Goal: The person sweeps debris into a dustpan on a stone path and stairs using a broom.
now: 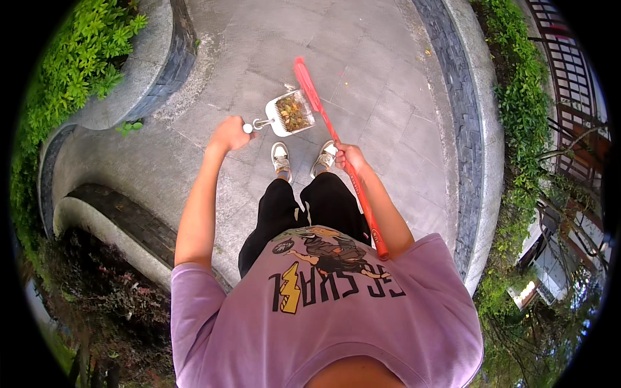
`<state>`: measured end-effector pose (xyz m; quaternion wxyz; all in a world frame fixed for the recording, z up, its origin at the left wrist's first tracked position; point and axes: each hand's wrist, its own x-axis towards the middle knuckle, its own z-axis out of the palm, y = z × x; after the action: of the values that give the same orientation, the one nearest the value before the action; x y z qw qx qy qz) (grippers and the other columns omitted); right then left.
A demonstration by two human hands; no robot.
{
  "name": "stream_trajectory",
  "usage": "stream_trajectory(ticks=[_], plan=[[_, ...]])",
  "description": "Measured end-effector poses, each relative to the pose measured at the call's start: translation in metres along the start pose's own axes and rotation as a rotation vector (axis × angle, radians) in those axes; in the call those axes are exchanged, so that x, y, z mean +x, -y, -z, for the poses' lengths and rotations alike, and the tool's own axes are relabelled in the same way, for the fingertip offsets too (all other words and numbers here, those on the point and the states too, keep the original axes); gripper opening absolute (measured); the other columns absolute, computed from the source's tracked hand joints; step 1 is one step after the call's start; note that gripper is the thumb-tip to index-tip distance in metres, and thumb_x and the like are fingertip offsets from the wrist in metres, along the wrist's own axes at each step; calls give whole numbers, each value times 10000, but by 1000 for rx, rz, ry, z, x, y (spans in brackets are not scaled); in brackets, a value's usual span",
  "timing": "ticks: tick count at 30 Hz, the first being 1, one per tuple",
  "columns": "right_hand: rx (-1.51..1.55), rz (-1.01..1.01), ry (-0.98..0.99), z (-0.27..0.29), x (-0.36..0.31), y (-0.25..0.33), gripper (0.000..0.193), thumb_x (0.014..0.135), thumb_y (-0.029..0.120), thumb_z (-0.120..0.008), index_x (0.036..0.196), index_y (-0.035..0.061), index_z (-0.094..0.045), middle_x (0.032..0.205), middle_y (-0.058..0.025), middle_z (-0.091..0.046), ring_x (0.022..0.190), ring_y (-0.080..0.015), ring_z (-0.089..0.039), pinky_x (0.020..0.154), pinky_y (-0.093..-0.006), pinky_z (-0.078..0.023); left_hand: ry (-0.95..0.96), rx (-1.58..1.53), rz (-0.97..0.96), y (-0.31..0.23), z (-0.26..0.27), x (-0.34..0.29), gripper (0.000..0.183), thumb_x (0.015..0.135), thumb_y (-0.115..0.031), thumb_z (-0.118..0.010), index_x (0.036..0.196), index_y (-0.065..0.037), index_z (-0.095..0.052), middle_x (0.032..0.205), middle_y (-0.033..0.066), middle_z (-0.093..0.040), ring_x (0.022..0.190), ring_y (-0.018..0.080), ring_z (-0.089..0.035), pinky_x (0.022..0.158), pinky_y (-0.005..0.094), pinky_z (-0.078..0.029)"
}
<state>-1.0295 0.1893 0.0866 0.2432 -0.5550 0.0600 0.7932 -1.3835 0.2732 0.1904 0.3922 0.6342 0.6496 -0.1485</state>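
My left hand [229, 134] is closed around the handle of a white long-handled dustpan [280, 126], out in front of my feet. Dry brown and yellow leaves [292, 114] lie inside the pan. My right hand [349, 156] grips the red shaft of a broom [328, 123], its top end reaching back beside my shirt. The broom's red head [304, 72] is beyond the pan, close to its right side. Part of the dustpan's handle is hidden by my left fist.
Grey stone paving [381, 84] runs underfoot. A curved stone-edged planter [155, 77] with green shrubs borders the left, and a low curved wall [116, 223] sits nearer. On the right, a stone kerb [482, 129] fronts a hedge [517, 97] and a metal fence [569, 71].
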Motion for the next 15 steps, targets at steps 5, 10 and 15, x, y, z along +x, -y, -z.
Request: stream_trajectory(ticks=[5, 10, 15], plan=[[-31, -7, -21, 0, -15, 10, 71, 960, 164, -486, 945, 95, -491, 584, 62, -351, 433, -46, -298, 399, -213, -254, -35, 57, -18, 0, 6, -6, 397, 737, -374, -724, 818, 13, -696, 852, 241, -661, 855, 392, -641, 751, 460, -506], [-16, 11, 9, -2, -16, 6, 119, 965, 184, -496, 998, 70, -480, 568, 67, -339, 428, -45, -299, 402, -211, -258, -56, 38, -20, -3, 1, -11, 387, 739, -370, -721, 832, 5, -701, 865, 238, -663, 859, 389, -641, 753, 460, -508], [43, 13, 19, 0, -29, 7, 81, 956, 149, -486, 894, 96, -488, 591, 31, -381, 447, -63, -324, 413, -238, -265, -58, 31, -40, -2, 0, -20, 383, 746, -368, -713, 854, 0, -702, 895, 233, -666, 883, 389, -642, 766, 455, -510]])
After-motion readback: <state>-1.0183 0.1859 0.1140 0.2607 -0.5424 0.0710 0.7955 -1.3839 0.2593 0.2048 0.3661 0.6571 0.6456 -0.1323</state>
